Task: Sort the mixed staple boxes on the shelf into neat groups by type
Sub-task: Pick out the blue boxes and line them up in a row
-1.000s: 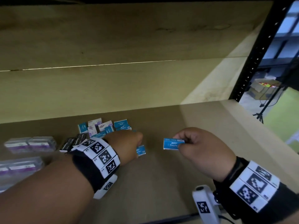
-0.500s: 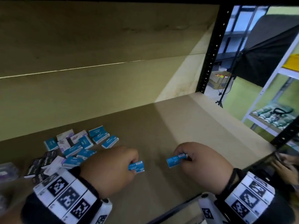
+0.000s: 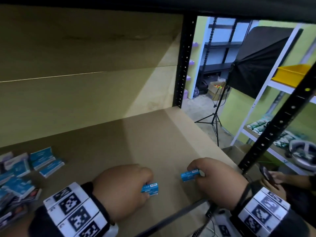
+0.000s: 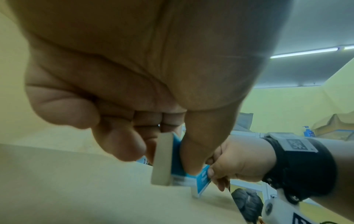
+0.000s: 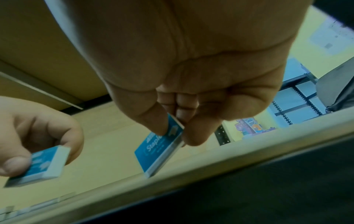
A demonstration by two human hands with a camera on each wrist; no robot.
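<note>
**Two blue staple boxes held above the front of the shelf**

Nearest the front edge of the shelf (image 3: 153,137), the left hand (image 3: 119,190) pinches a blue staple box (image 3: 149,189) between thumb and curled fingers; the left wrist view shows the thumb (image 4: 193,151) pressed on the blue face and the fingers (image 4: 122,144) behind the box's pale end. A band of black-and-white marker squares (image 3: 75,214) wraps that wrist. Just to the right and slightly farther in, the right hand (image 3: 217,182) pinches a second blue staple box (image 3: 189,175), gripped at one end between thumb and fingertips; the right wrist view shows part of the word "Staples" on its face (image 5: 159,153) and the box tilted, its free end lowest. Whether either box touches the board cannot be told. The two boxes lie near each other but apart, both close to the front edge, right of the shelf's middle. Farther in, toward the left edge, lies a mixed heap of boxes (image 3: 22,173): blue ones, some pale lilac ones at the back, dark ones at the near side. Behind everything stands the bare back panel (image 3: 85,65), and at the right rear corner a black perforated upright (image 3: 184,62)
</note>
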